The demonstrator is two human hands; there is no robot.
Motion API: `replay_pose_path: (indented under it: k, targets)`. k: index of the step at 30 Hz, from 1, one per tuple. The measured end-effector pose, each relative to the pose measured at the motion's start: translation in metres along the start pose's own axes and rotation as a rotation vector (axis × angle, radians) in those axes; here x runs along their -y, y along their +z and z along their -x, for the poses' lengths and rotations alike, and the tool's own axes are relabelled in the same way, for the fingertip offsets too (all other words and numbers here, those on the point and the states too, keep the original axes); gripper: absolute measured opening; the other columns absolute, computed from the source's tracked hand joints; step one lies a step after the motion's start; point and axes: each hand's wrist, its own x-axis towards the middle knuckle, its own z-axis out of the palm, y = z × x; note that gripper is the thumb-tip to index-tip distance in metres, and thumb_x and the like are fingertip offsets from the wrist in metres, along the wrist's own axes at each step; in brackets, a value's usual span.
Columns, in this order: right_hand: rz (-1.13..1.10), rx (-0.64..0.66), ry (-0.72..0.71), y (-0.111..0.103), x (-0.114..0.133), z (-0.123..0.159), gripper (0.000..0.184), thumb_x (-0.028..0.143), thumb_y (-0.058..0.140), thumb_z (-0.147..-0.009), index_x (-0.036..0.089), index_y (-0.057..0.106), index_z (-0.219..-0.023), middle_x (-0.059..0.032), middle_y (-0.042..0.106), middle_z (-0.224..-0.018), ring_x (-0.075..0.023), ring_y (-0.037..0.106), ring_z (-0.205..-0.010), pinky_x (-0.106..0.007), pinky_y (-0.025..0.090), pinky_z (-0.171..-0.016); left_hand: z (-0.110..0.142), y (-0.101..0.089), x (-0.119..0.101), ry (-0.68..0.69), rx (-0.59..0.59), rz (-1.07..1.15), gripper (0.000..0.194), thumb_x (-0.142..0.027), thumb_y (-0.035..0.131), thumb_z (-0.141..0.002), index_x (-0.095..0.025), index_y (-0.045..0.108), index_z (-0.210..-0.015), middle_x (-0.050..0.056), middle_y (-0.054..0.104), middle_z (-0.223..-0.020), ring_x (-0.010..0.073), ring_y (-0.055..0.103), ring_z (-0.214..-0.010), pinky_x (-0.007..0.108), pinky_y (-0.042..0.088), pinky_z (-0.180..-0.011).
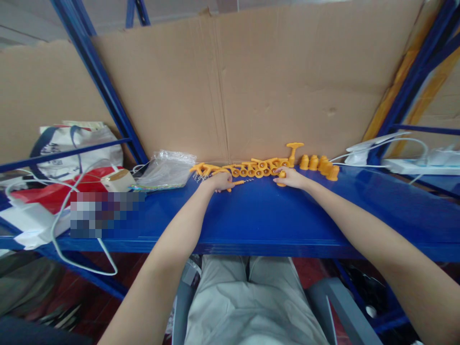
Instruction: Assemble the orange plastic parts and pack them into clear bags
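Observation:
My left hand (222,181) is closed around the handle of a yellow corkscrew (238,183), whose thin metal spiral points right, low over the blue shelf. Fingers of my right hand (292,177) are wrapped on a small yellow bell-shaped cup (282,176) at the shelf surface. The spiral and the cup are apart. Behind my hands lies a row of yellow cup-and-handle pieces (261,167), open ends facing me. More yellow corkscrews (201,168) with bare spirals lie left of them. A T-handled piece (294,149) stands upright behind my right hand.
Several yellow cups (314,163) stand to the right of my right hand. Clear plastic bags (167,170) lie at left, near a white charger (118,180), cables and a red bag (68,191). A cardboard sheet (287,76) closes off the back; blue posts (104,91) flank it.

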Motion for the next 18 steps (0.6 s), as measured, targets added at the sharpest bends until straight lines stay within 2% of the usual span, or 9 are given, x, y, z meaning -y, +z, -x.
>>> replay_pose_path:
  k: [6, 11, 18]
  targets:
    - [-0.009, -0.009, 0.060, 0.0014, 0.0049, -0.0012, 0.022, 0.022, 0.069, -0.076, 0.018, 0.063, -0.097, -0.0065, 0.073, -0.102, -0.0220, 0.068, -0.095, -0.035, 0.053, -0.088, 0.0028, -0.0010, -0.0016, 0.004, 0.008, -0.015, 0.019, -0.026, 0.053, -0.087, -0.015, 0.065, -0.097, 0.009, 0.075, -0.088, 0.0099, 0.056, -0.047, 0.020, 0.045, -0.047]
    - [0.017, -0.008, 0.071, 0.0035, 0.0062, -0.0054, 0.010, 0.023, 0.069, -0.076, 0.020, 0.059, -0.078, -0.0020, 0.071, -0.083, -0.0203, 0.068, -0.084, -0.031, 0.053, -0.078, 0.0041, -0.0012, -0.0031, 0.000, 0.006, -0.013, 0.020, -0.030, 0.054, -0.088, -0.016, 0.064, -0.098, 0.009, 0.074, -0.090, 0.0094, 0.054, -0.046, 0.020, 0.044, -0.046]
    - [0.036, 0.061, 0.022, -0.0008, 0.0064, -0.0042, 0.017, 0.031, 0.068, -0.076, 0.022, 0.056, -0.069, 0.0004, 0.065, -0.069, -0.0193, 0.064, -0.073, -0.031, 0.053, -0.069, 0.0044, -0.0005, -0.0036, 0.013, -0.022, 0.002, 0.019, -0.029, 0.056, -0.084, -0.018, 0.066, -0.095, 0.005, 0.073, -0.083, 0.0130, 0.058, -0.050, 0.023, 0.044, -0.050]
